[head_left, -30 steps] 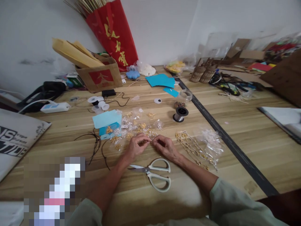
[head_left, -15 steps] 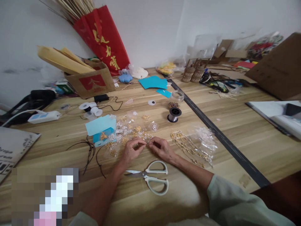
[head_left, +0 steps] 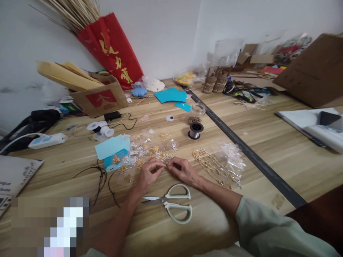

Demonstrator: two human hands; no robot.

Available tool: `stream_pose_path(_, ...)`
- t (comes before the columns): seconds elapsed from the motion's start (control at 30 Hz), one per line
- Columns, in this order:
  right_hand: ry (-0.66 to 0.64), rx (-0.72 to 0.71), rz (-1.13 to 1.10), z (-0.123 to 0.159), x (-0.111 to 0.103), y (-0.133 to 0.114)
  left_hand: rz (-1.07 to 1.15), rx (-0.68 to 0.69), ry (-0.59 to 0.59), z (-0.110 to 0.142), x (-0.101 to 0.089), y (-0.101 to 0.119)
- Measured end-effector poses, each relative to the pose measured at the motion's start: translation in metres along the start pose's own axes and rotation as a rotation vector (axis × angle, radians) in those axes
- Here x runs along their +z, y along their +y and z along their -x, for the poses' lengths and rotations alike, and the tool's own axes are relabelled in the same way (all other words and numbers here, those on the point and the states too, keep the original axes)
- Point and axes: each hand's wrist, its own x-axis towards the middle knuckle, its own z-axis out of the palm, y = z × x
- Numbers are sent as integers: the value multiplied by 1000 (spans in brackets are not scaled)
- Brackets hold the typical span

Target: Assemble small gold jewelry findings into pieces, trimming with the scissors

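Note:
My left hand and my right hand rest on the wooden table, fingertips pinched together between them on a tiny gold piece, too small to make out. Just beyond the fingers lies a scatter of small gold and silver jewellery findings in little clear bags. White-handled scissors lie shut between my forearms, close to the table's near edge. Gold chains on a clear plastic bag lie right of my right hand.
A spool of silver wire and a small glass jar stand behind the findings. Light blue paper and black cord lie to the left. A cardboard box, red bag, power strip and clutter line the back.
The view has shifted, so everything slid slightly left and down. Both hands stay pinched together at the same spot by the findings; the scissors have not moved.

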Motion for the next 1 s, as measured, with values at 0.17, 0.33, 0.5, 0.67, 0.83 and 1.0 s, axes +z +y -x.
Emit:
stream_pose_path(0.17, -5, -2, 15, 0, -1, -3, -49, -43, 28, 1, 1, 0)
stream_pose_path(0.33, -10, -12, 18, 0, -1, -4, -103, -48, 41, 3, 2, -2)
stream_pose_path(0.5, -6, 2, 24, 0, -1, -4, -105, 11, 42, 2, 3, 0)
stream_pose_path(0.67, -9, 0, 37, -1, -1, -2, -96, 26, 40, 1, 2, 0)
stream_pose_path(0.83, -6, 6, 35, 0, -1, -3, -88, 33, 26, 1, 2, -1)
stream_pose_path(1.0, -12, 4, 45, 0, -1, -5, -83, 25, 18, 1, 1, 1)
